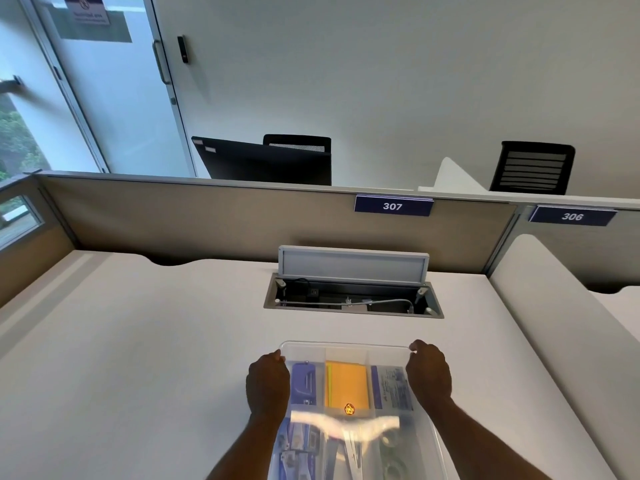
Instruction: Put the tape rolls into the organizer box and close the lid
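Observation:
A clear plastic organizer box [429, 445] lies on the white desk at the bottom centre, with its transparent lid [346, 348] lying over it. My left hand [267, 382] grips the lid's far-left corner and my right hand [429, 372] grips its far-right corner. Through the lid I see blue packets, an orange pad [346, 382] and, near the right front, clear tape rolls [391, 445]. Glare hides part of the contents.
An open cable hatch [353, 299] with its raised flap sits in the desk behind the box. Beige partitions [207, 220] with signs 307 and 306 close off the back; a white divider [554, 306] bounds the right side.

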`<state>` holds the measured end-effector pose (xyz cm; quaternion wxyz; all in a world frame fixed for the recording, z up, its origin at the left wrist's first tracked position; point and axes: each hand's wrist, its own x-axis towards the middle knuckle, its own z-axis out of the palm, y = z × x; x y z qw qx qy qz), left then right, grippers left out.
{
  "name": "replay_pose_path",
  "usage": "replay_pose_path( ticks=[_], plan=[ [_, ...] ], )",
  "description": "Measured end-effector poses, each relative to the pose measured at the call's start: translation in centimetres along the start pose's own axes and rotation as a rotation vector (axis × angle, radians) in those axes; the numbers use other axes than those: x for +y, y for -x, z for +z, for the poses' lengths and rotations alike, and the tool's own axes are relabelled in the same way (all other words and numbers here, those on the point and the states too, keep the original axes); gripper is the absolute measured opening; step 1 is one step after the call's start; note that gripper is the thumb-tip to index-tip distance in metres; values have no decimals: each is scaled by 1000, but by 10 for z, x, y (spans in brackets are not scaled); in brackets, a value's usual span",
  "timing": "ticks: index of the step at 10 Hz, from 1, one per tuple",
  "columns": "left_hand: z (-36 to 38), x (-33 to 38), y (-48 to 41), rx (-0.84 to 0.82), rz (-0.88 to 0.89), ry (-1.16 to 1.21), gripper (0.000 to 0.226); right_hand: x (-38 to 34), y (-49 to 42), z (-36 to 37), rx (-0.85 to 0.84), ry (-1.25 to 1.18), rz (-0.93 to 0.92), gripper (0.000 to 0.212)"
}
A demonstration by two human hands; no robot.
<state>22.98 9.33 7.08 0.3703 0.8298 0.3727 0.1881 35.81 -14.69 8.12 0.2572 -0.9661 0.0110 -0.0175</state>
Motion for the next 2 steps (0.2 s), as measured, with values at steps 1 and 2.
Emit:
replay_pose_path(
  ticks=[1, 2],
  plan=[
    [5, 0, 2, -98, -16, -108, 42, -4, 3, 2, 6, 144, -66, 26],
    [10, 4, 2, -178, 165, -246, 58, -7, 5, 11, 24, 287, -218, 37]
  ],
)
